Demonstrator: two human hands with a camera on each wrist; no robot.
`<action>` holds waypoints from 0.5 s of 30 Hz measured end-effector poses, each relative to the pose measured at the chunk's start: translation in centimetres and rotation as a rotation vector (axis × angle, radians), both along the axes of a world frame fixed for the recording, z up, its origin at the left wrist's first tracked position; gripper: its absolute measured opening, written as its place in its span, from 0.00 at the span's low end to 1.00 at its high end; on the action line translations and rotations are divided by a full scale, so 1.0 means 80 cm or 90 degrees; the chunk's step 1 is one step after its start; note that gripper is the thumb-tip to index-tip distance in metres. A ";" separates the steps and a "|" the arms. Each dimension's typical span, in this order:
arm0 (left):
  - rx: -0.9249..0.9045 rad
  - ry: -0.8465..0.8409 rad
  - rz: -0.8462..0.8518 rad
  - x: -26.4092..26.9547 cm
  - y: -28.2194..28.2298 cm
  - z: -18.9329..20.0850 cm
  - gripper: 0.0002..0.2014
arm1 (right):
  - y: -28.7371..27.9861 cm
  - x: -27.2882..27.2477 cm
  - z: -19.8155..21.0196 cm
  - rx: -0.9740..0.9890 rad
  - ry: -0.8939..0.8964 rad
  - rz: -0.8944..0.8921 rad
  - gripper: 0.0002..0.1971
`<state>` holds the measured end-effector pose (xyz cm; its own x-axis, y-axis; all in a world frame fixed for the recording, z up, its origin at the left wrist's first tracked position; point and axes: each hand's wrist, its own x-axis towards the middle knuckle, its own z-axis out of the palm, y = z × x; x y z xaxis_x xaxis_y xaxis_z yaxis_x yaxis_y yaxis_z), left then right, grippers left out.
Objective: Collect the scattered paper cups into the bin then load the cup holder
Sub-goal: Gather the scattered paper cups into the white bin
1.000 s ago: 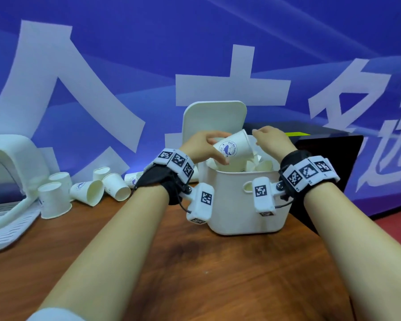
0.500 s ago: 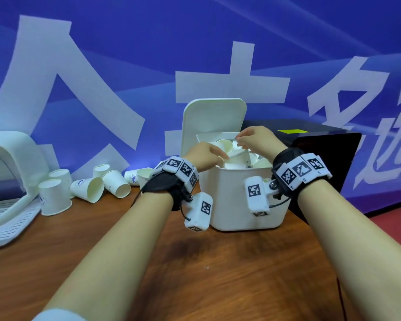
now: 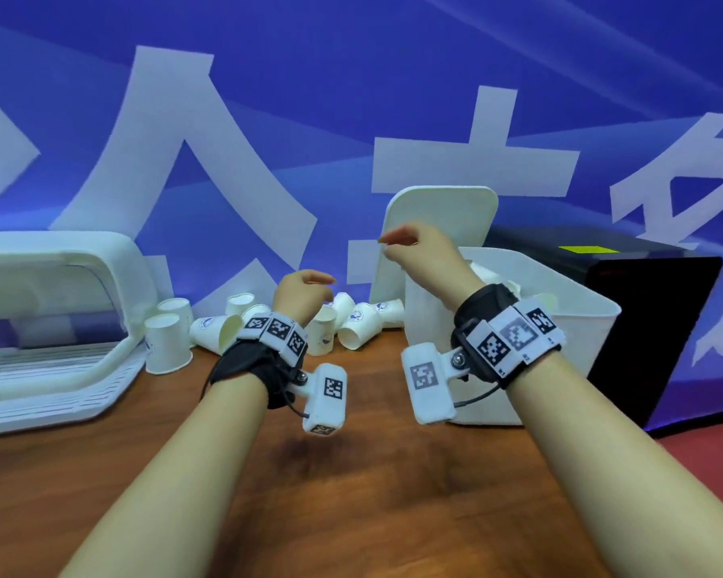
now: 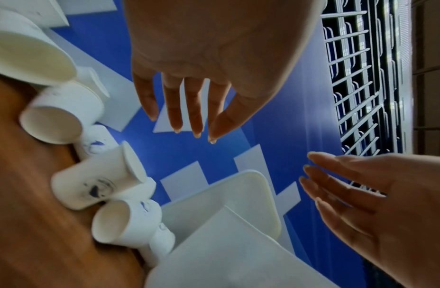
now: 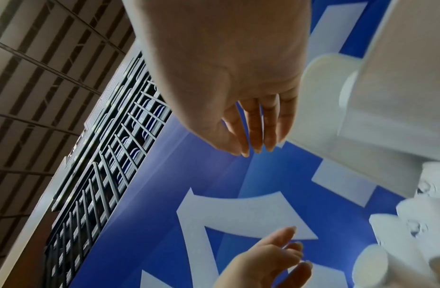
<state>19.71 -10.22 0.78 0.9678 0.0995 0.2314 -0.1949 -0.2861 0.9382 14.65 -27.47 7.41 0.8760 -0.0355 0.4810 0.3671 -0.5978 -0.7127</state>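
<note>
Several white paper cups [image 3: 359, 330] lie and stand scattered on the wooden table, left of the white bin [image 3: 580, 348]. The bin's lid [image 3: 443, 210] stands upright. My left hand [image 3: 309, 283] hovers over the scattered cups, fingers loosely extended and holding nothing. In the left wrist view the left hand [image 4: 189, 120] is empty above tipped cups [image 4: 91, 185]. My right hand [image 3: 397, 244] is raised in front of the lid, also empty. The right wrist view shows the right hand [image 5: 253, 140] with fingers straight and nothing in it.
A white arched cup holder rack [image 3: 59, 264] with a slatted base stands at the far left, two upright cups [image 3: 165, 344] beside it. A black box [image 3: 651, 319] sits right of the bin. A blue banner wall closes the back.
The left hand let go of the cup it held over the bin. Both hands left the bin and moved left, the left one over the scattered cups.
</note>
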 end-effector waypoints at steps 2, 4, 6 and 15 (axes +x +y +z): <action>-0.007 0.013 0.014 0.004 0.027 -0.011 0.15 | 0.026 0.013 -0.012 0.005 0.017 -0.001 0.14; -0.015 0.017 0.035 0.009 0.047 -0.021 0.14 | 0.043 0.027 -0.028 0.015 0.047 -0.003 0.16; -0.007 0.022 0.051 0.016 0.061 -0.031 0.15 | 0.056 0.045 -0.046 0.024 0.089 -0.020 0.19; -0.080 0.095 0.000 0.072 0.061 -0.077 0.08 | 0.049 0.122 -0.188 0.364 0.316 -0.147 0.18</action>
